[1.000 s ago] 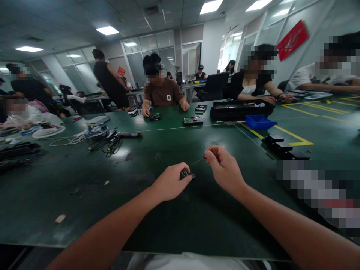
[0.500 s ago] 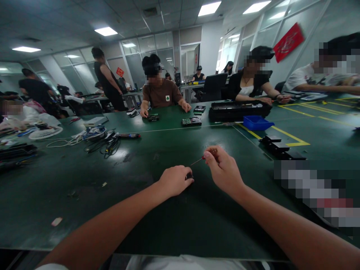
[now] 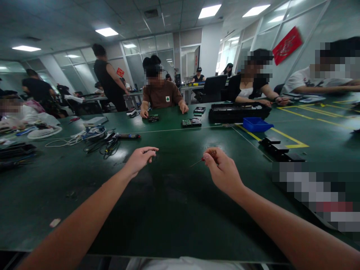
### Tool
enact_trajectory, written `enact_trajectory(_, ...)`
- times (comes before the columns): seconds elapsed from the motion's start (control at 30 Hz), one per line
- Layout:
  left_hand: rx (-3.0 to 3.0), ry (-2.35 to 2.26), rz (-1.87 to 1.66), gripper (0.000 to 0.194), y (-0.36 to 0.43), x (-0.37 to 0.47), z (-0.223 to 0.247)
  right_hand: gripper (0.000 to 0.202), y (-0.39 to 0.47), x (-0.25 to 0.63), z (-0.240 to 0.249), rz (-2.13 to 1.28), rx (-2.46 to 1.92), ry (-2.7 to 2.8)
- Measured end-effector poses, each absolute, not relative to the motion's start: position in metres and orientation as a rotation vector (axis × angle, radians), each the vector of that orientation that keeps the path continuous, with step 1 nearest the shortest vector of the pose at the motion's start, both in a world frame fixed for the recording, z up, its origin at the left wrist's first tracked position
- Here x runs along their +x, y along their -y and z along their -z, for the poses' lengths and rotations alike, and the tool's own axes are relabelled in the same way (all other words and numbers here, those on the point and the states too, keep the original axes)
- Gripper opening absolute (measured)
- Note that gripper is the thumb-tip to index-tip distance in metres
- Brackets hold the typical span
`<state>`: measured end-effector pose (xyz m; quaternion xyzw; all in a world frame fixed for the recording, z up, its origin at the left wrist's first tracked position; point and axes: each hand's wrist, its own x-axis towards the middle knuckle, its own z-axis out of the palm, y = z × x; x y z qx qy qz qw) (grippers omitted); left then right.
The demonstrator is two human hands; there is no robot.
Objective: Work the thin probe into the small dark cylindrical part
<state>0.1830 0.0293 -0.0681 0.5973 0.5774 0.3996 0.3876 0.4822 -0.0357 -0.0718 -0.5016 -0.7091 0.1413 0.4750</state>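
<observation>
My right hand (image 3: 222,168) is closed around a small screwdriver (image 3: 197,162) above the green table (image 3: 168,217). The screwdriver's thin shaft points left and slightly down, and part of its reddish handle shows at the fingers. To the left, my left hand (image 3: 139,162) reaches forward over the table with its fingers bent toward the thumb. A small dark bit seems to sit at its fingertips, too small to name. Nearest to that hand lie a tangle of black cables (image 3: 108,144) and a dark stick-like tool (image 3: 128,136) with a red end.
Across the table, a person in brown (image 3: 163,93) sits by hard drives (image 3: 191,122). A long black casing (image 3: 239,111), a blue bin (image 3: 257,124) and black brackets (image 3: 281,150) stand at right. A small pale scrap (image 3: 55,222) lies at front left.
My left hand has moved left and forward, away from the screwdriver's tip, where its fingers were around a small dark object. My right hand with the screwdriver has stayed nearly still.
</observation>
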Motion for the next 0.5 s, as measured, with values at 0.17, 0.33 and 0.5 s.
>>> enact_trajectory(0.17,1.084,-1.385,-1.392,0.021,-0.037,0.114,0.06,0.021,0.035,0.483,0.073,-0.369,-1.229,1.738)
enact_trajectory(0.33,0.828,-1.543,-1.615,0.006,-0.022,0.048,0.045,0.02,0.035,0.482,0.074,-0.384,-1.237,1.751)
enact_trajectory(0.5,0.799,-1.82,-1.808,0.006,0.0,-0.005,0.034,0.021,0.034,0.482,0.074,-0.381,-1.253,1.75)
